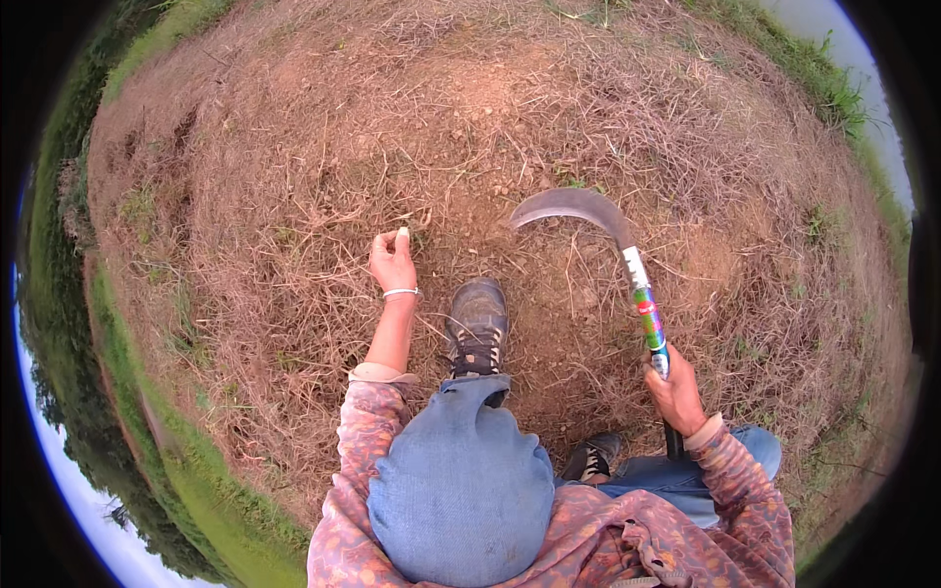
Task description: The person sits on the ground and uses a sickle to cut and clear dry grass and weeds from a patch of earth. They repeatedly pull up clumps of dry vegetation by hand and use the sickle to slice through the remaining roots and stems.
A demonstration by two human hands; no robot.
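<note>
My right hand [675,391] grips the handle [648,316] of a sickle, which is wrapped in colourful printed material. The sickle's curved steel blade [581,203] arcs to the left above the soil, its tip pointing left. On the other side, my left hand [393,263] is held low over dry cut grass [316,250], fingers curled and thumb extended. Its fingertips are partly hidden, and I cannot tell whether it pinches a stem. A white band [401,292] circles that wrist.
A worn lace-up shoe [478,323] is planted between my hands, below a bent knee in blue jeans [463,485]. My other shoe [592,456] is tucked back at the right. Bare reddish soil [485,95] slopes ahead, with green grass [831,88] along the far-right edge.
</note>
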